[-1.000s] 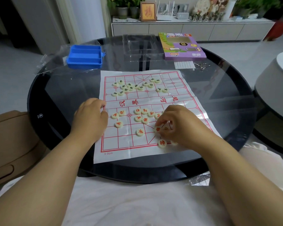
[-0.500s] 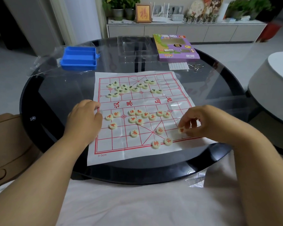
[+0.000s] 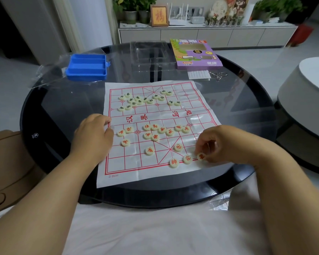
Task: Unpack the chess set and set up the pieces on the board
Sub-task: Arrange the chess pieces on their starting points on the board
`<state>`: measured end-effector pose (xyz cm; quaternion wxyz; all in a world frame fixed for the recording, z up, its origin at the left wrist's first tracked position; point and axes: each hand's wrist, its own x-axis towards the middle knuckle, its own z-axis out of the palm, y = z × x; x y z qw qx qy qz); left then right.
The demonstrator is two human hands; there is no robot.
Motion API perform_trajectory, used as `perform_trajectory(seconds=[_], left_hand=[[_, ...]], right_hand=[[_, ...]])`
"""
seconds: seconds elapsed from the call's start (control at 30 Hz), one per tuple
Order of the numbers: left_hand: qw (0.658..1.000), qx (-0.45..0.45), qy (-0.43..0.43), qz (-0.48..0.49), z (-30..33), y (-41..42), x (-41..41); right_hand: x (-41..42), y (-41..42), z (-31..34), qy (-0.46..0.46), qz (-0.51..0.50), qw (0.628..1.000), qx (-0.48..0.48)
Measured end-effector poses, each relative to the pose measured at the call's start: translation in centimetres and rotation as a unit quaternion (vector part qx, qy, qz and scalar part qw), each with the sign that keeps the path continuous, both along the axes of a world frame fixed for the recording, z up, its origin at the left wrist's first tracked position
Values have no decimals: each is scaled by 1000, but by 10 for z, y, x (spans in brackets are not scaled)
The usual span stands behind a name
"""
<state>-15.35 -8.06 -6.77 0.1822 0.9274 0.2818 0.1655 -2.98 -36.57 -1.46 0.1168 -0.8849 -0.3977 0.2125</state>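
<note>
Chess pieces [image 3: 151, 132] mostly loose; I count two on the near row. Right hand [image 3: 216, 143] pinches a third [image 3: 201, 156]; left hand [image 3: 94, 133] steadies board [image 3: 118, 162], fingers curled at its edge.

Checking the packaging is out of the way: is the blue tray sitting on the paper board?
No, the blue tray sits on the glass table beyond the paper board's far left corner, not touching it.

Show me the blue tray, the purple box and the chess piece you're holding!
blue tray [image 3: 86, 68]: head view, middle compartment.
purple box [image 3: 197, 54]: head view, lid centre.
chess piece [image 3: 200, 156]: head view, its top face, pinched by right hand [image 3: 221, 142].
</note>
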Motion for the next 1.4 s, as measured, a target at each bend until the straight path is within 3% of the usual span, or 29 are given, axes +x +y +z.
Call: perform_trajectory(seconds=[0.13,0.37,0.67,1.0,1.4], left_hand=[[1000,-4,-3,2,0,-1,0],[1000,-2,-3,3,0,-1,0],[1000,0,-4,5,1,-1,0],[1000,10,-5,9,0,-1,1],[1000,0,-20,8,-2,1,-1]], right_hand=[[-1,0,5,0,-6,1000,21],[2,17,-3,-83,-101,973,190],[-1,66,-19,-182,-57,976,109],[0,70,-19,-162,-44,983,81],[6,21,-5,-79,-86,977,177]])
